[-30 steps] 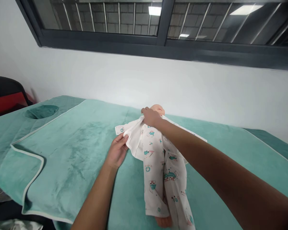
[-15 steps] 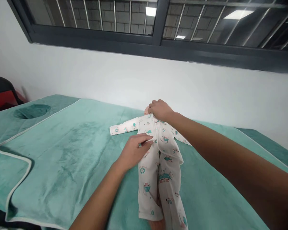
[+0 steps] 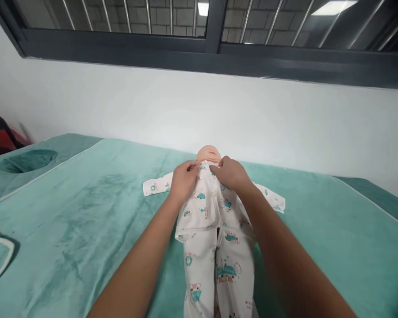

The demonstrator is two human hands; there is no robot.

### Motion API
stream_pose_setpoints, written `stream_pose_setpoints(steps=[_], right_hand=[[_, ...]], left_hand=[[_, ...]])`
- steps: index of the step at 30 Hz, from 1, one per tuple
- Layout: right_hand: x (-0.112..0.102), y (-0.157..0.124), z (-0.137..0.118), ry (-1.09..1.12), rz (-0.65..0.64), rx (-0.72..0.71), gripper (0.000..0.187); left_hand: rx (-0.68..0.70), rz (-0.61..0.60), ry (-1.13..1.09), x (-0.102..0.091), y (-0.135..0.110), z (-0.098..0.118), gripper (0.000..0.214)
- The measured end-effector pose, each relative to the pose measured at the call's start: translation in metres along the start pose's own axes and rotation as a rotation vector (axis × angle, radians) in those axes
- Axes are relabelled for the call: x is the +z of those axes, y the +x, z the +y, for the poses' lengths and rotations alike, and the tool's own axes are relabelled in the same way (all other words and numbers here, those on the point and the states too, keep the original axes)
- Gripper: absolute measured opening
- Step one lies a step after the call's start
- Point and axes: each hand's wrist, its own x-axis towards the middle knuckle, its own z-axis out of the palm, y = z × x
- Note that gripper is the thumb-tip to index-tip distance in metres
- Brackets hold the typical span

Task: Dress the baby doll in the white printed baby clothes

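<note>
A baby doll (image 3: pixel 208 153) lies on its back, its head toward the wall. It wears a white printed baby shirt (image 3: pixel 201 211) with sleeves spread to both sides, and matching trousers (image 3: pixel 200 282) whose lower ends run out of view. My left hand (image 3: pixel 185 179) is closed at the shirt's left shoulder by the neckline, fingertips pinched on the cloth. At the other side of the collar, my right hand (image 3: pixel 232 174) grips the fabric between thumb and fingers. The shirt's front hangs over the trousers' waist. My forearms partly cover both sleeves.
A green plush cover (image 3: pixel 86 221) lies under the doll, with a darker hollow (image 3: pixel 29 160) at the far left. Behind it rise a white wall (image 3: pixel 135 101) and a barred window with a dark frame (image 3: pixel 119 46). A red and black object (image 3: pixel 0 137) stands at the left edge.
My left hand has moved up from the shirt's middle to the collar. My right hand has come off the doll's head to the neckline, uncovering the head. The shirt front now lies flatter and straighter.
</note>
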Motion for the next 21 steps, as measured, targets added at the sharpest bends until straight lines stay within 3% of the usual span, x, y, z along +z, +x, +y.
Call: stream_pose_setpoints(steps=[4, 8, 13, 18, 21], right_hand=[[0.005, 0.009, 0.005, -0.015, -0.030, 0.039, 0.017], [0.007, 0.016, 0.016, 0.135, -0.015, -0.041, 0.017], [0.015, 0.020, 0.015, 0.550, 0.071, -0.058, 0.022], [0.019, 0.018, 0.013, 0.643, 0.090, -0.039, 0.019], [0.018, 0.014, 0.017, 0.693, 0.066, 0.000, 0.016]], left_hand=[[0.042, -0.039, 0.259, 0.028, 0.042, -0.011, 0.021], [0.111, -0.064, 0.415, 0.034, 0.052, -0.017, 0.022], [0.093, -0.072, 0.337, 0.027, 0.052, -0.018, 0.020], [0.037, -0.175, 0.229, 0.024, 0.051, -0.014, 0.021], [0.020, -0.170, 0.214, 0.025, 0.050, -0.012, 0.019]])
